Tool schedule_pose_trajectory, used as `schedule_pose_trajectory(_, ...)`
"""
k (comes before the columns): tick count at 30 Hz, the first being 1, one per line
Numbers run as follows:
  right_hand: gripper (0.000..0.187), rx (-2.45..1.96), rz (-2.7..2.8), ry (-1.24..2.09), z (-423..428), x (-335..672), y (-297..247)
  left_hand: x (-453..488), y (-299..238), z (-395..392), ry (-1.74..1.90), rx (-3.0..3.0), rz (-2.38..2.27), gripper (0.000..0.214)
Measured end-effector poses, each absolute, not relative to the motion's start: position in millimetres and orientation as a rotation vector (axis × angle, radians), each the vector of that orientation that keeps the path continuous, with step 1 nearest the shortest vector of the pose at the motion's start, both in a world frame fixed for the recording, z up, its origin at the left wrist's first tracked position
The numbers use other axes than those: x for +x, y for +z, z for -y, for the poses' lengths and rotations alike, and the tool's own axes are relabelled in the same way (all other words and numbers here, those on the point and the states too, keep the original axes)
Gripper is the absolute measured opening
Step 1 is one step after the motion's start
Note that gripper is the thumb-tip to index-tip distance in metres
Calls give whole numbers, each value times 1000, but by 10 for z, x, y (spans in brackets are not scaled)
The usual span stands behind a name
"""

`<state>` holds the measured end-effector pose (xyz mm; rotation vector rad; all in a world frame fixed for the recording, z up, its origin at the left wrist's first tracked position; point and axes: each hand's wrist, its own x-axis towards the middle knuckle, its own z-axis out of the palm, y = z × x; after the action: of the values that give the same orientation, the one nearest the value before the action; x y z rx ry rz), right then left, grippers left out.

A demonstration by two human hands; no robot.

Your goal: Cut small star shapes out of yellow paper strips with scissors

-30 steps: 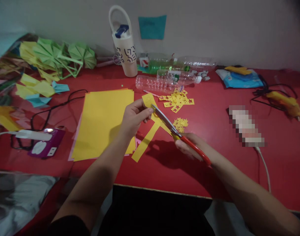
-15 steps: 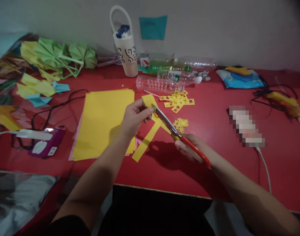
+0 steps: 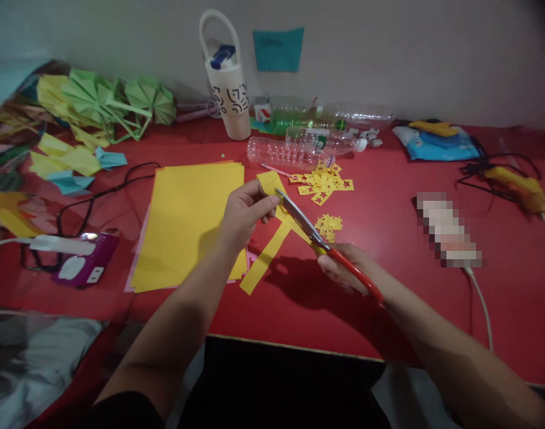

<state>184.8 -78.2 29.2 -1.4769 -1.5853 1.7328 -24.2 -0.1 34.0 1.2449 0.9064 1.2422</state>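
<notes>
My left hand [image 3: 244, 215] pinches the upper part of a yellow paper strip [image 3: 266, 257] above the red table [image 3: 380, 214]; the strip's lower end trails down toward the table. My right hand [image 3: 344, 268] grips red-handled scissors [image 3: 317, 238], whose grey blades lie across the strip next to my left thumb. A stack of yellow paper sheets [image 3: 187, 223] lies flat just left of my left hand. Small yellow cut-out stars [image 3: 328, 224] and punched yellow scraps [image 3: 322, 182] sit behind the scissors.
Clear plastic bottles [image 3: 294, 149] and a white handled bottle carrier [image 3: 228, 89] stand at the back. Folded green and yellow paper shapes [image 3: 98, 107] fill the back left. A purple power strip [image 3: 82, 268] with cables lies left; a yellow glue gun [image 3: 516, 187] lies far right.
</notes>
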Motion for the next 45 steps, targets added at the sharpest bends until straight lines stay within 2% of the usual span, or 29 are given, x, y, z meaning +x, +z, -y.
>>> schedule_pose_trajectory(8,56,-1406,1617,1713,782,1888,252,-256,329,-20,1243,1235,-898,8)
schedule_pose_trajectory(20,56,-1414,1653,1668,782,1875,252,-241,399,-8,1331,1176,-920,9)
schedule_pose_trajectory(30,63,-1339,1627,1794,789,1922,233,-267,419,-7,1208,1143,-911,11)
schedule_pose_trajectory(45,56,-1410,1625,1793,770,1888,300,-354,476,-31,1100,1147,-891,12)
